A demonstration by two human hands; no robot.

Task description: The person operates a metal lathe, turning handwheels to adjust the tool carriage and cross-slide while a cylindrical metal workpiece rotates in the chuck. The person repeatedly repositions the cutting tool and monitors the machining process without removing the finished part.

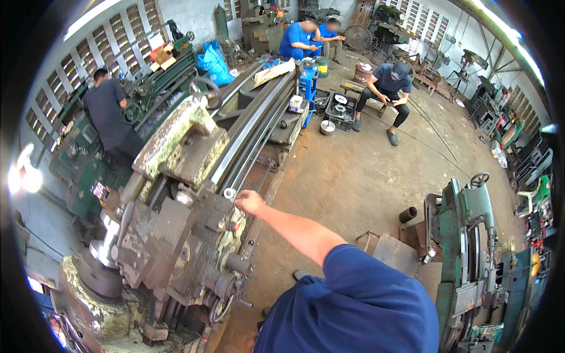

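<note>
My right hand (252,202) reaches out from a dark blue sleeve to the lathe's carriage (220,206). Its fingers are closed at the carriage's edge, and whatever they hold is hidden. Just beside the fingertips is a pale round knob or dial (229,193); a red button (235,226) lies below the hand. Farther left, a shiny metal cylinder (105,250) stands out from the dark chuck (97,273). A handwheel (222,310) is mounted low on the carriage. My left hand does not show.
Long lathe bed rails (250,132) run away toward the back. Behind the lathe a person (106,112) stands at a green machine. Another person (388,88) sits on the right, near a black tray (340,109). A green machine (465,235) stands at right.
</note>
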